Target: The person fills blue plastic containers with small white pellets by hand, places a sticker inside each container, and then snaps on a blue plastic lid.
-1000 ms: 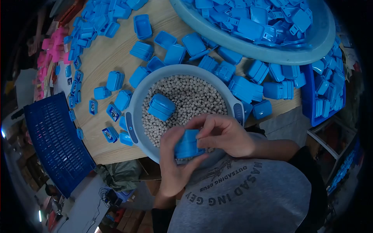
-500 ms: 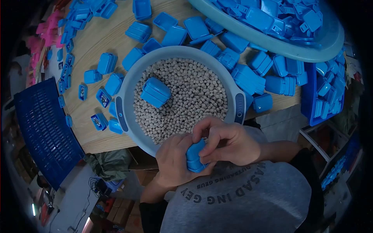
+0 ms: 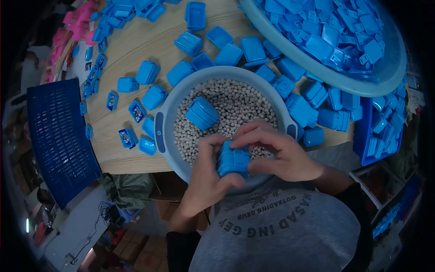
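Observation:
A small blue plastic box [image 3: 234, 159] is held between both hands over the near rim of a grey-blue basin [image 3: 181, 170]. My left hand [image 3: 207, 174] wraps its left side, thumb along the bottom. On its right side and top, the fingers of my right hand [image 3: 276, 152] grip it. Small round beige pellets [image 3: 244, 102] fill the basin. Another blue box [image 3: 202, 113] rests on the pellets at the left of the basin.
Many blue boxes [image 3: 188, 43] lie scattered on the wooden table [image 3: 136, 161]. A large tub [image 3: 290, 47] of blue parts stands at the upper right, with a blue bin [image 3: 368, 136] beside it. A blue perforated crate [image 3: 61, 140] is at the left.
Both hands have raised the held blue box from near the shirt to over the basin's near edge. It looks wider and turned differently. The whole view has shifted slightly.

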Demonstrator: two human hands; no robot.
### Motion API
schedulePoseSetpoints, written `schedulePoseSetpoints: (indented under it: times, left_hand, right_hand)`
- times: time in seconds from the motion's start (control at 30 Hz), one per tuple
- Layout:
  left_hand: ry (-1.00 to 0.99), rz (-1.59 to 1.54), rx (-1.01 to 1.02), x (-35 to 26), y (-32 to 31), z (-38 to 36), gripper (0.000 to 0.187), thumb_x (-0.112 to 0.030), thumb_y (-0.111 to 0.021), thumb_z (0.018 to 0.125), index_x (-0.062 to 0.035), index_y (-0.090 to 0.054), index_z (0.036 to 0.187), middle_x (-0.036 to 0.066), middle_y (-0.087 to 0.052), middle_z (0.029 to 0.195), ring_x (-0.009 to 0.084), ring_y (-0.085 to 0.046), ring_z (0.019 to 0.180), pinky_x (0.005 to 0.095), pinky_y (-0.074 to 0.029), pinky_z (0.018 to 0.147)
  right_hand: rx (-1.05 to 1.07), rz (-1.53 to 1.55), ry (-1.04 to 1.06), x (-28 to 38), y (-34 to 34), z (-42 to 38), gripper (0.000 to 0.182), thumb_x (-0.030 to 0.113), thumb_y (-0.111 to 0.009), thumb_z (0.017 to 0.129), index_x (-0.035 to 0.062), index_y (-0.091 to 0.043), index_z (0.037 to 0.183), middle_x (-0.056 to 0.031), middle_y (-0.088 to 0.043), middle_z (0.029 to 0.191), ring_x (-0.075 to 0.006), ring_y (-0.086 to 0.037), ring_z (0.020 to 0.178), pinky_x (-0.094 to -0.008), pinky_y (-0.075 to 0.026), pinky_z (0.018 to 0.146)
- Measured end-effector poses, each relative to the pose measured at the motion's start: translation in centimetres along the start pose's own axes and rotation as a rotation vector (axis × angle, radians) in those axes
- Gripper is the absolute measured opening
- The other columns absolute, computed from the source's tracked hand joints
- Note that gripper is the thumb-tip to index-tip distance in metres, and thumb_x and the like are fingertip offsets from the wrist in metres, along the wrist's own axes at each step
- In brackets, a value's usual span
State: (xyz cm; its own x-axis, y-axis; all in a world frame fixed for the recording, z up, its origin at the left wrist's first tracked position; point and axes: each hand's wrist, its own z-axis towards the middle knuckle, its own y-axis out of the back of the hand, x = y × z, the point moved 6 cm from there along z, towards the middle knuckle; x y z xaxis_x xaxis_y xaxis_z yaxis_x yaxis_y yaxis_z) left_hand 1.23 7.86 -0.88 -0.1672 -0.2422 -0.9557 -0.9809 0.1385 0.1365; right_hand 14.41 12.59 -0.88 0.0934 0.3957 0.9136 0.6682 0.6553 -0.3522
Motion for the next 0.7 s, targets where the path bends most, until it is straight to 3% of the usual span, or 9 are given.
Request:
schedulePoseSetpoints:
  times: [0.1, 0.13, 0.23, 0.27, 0.33, 0.43, 0.5, 0.6, 0.7]
  left_hand:
    - [0.081, 0.215, 0.044, -0.3, 0.3, 0.9, 0.064, -0.033, -0.073, 0.069, -0.0006, -0.038, 0.112, 0.018, -0.055, 0.103, 0.0295, -0.059, 0.091, 0.0377, -0.046, 0.07]
    - [0.034, 0.266, 0.028, -1.0, 0.2, 1.3, 0.056, -0.023, -0.07, 0.073, -0.0013, -0.04, 0.115, 0.015, -0.055, 0.101, 0.0246, -0.059, 0.089, 0.0344, -0.045, 0.072]
    - [0.043, -0.015, 0.075, -0.8, 0.3, 2.2, 0.049, -0.025, -0.053, 0.084, -0.0023, -0.037, 0.124, 0.011, -0.052, 0.108, 0.0193, -0.054, 0.089, 0.0296, -0.044, 0.077]
    - [-0.03, -0.028, -0.008, -1.2, 1.2, 2.6, 0.052, -0.011, -0.063, 0.079, -0.0054, -0.038, 0.124, 0.011, -0.056, 0.099, 0.0191, -0.058, 0.083, 0.0299, -0.045, 0.075]
    - [-0.02, 0.024, -0.166, -0.1, 4.1, 3.0, 0.04, -0.01, -0.061, 0.081, -0.0041, -0.045, 0.118, 0.01, -0.057, 0.098, 0.0177, -0.057, 0.082, 0.0288, -0.045, 0.074]
    - [-0.152, 0.406, -0.711, 1.1, 11.6, 2.1, 0.02, -0.013, -0.058, 0.085, -0.0011, -0.057, 0.101, 0.011, -0.06, 0.088, 0.016, -0.058, 0.078, 0.0264, -0.045, 0.068]
    - [0.058, 0.528, -0.918, 3.2, 16.0, 0.0, 0.017, -0.013, -0.056, 0.085, -0.0006, -0.059, 0.096, 0.012, -0.06, 0.088, 0.0214, -0.057, 0.081, 0.0308, -0.045, 0.069]
    - [0.191, 1.03, -0.788, 7.3, 18.7, -1.4, 0.014, -0.012, -0.057, 0.083, -0.0018, -0.06, 0.092, 0.012, -0.061, 0.088, 0.027, -0.055, 0.082, 0.0366, -0.043, 0.072]
    - [0.067, 1.202, -0.695, 9.0, 17.6, -0.9, 0.017, -0.01, -0.061, 0.078, -0.005, -0.059, 0.094, 0.01, -0.06, 0.085, 0.0292, -0.051, 0.081, 0.0387, -0.038, 0.074]
  right_hand:
    - [0.023, -0.419, 0.112, 1.8, -0.3, 0.1, 0.039, 0.005, -0.066, 0.075, 0.0051, -0.055, 0.112, -0.0098, -0.045, 0.115, -0.0232, -0.045, 0.111, -0.0342, -0.039, 0.09]
    - [-0.005, -0.531, 0.167, 2.1, 0.0, 0.1, 0.044, 0.007, -0.066, 0.076, 0.0094, -0.052, 0.117, -0.011, -0.046, 0.117, -0.0224, -0.05, 0.104, -0.0315, -0.043, 0.083]
    - [-0.26, -0.288, 0.188, 1.7, 3.5, 0.3, 0.046, 0.004, -0.066, 0.074, 0.0083, -0.051, 0.117, -0.0077, -0.046, 0.113, -0.0186, -0.05, 0.105, -0.0304, -0.044, 0.082]
    - [-0.431, -0.383, 0.233, 1.7, 5.3, 0.2, 0.043, 0.005, -0.066, 0.074, 0.007, -0.051, 0.115, -0.007, -0.045, 0.114, -0.0178, -0.05, 0.105, -0.0301, -0.045, 0.082]
    - [-0.717, -0.483, 0.302, 1.9, 7.4, 0.5, 0.038, 0.011, -0.066, 0.078, 0.0021, -0.05, 0.111, -0.0103, -0.05, 0.107, -0.0201, -0.053, 0.099, -0.0306, -0.046, 0.079]
    - [-0.853, -0.956, 0.249, 1.6, 7.3, 0.6, 0.038, 0.016, -0.066, 0.079, -0.0008, -0.05, 0.109, -0.0154, -0.056, 0.093, -0.0251, -0.057, 0.089, -0.034, -0.046, 0.073]
    - [-0.852, -1.098, 0.107, 1.2, 7.9, 0.8, 0.037, 0.017, -0.066, 0.079, -0.0024, -0.052, 0.106, -0.0177, -0.057, 0.085, -0.0284, -0.056, 0.084, -0.0361, -0.045, 0.071]
    - [-0.858, -1.311, 0.126, 1.4, 8.5, 0.7, 0.032, 0.016, -0.064, 0.081, -0.0025, -0.054, 0.105, -0.0169, -0.058, 0.084, -0.0279, -0.056, 0.078, -0.0332, -0.044, 0.067]
    - [-0.84, -1.355, 0.207, 2.4, 7.6, 0.6, 0.027, 0.013, -0.061, 0.082, -0.0016, -0.056, 0.105, -0.0149, -0.059, 0.086, -0.0263, -0.056, 0.077, -0.0318, -0.044, 0.067]
